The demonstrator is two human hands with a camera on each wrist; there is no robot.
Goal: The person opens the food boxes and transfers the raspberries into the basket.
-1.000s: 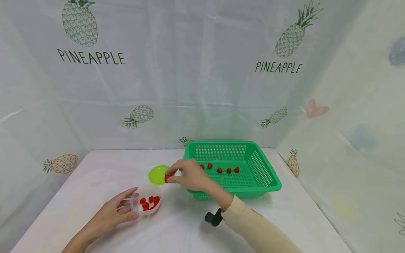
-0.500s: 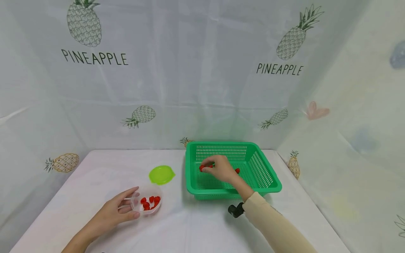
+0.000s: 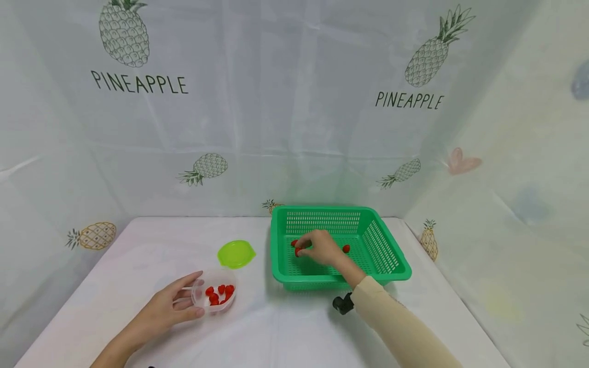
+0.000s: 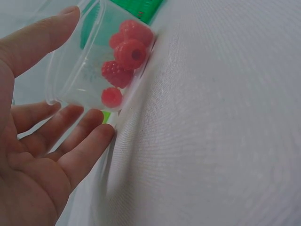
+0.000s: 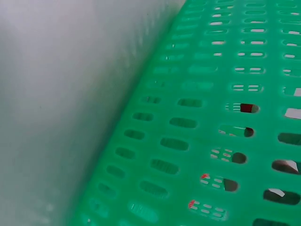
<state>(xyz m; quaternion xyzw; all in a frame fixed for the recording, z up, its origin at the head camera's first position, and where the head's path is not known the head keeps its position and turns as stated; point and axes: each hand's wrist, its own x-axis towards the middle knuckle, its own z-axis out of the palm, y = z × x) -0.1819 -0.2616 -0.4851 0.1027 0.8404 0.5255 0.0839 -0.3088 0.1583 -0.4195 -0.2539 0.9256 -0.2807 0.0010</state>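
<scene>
My left hand (image 3: 161, 311) holds a clear plastic container (image 3: 199, 298) on the table, thumb and fingers on either side of its rim. Several raspberries (image 4: 130, 54) lie inside it. Over the left part of the green basket (image 3: 336, 279), my right hand (image 3: 320, 247) pinches a raspberry (image 3: 297, 252) low above the basket floor. Close behind that one lies another raspberry (image 3: 294, 243), and a further raspberry (image 3: 346, 249) shows right of the hand. The hand hides part of the basket floor. In the right wrist view the slotted basket wall (image 5: 197, 106) covers most of the hand.
A lime-green lid (image 3: 236, 254) lies flat between container and basket. Pale cloth covers the table (image 3: 257, 332), and a pineapple-print sheet (image 3: 294, 112) hangs behind it. A black device (image 3: 342, 304) sits at my right wrist.
My right hand has moved right from beside the green lid into the basket, carrying a raspberry. Within the last half second it dropped slightly. The left hand and container stayed in place.
</scene>
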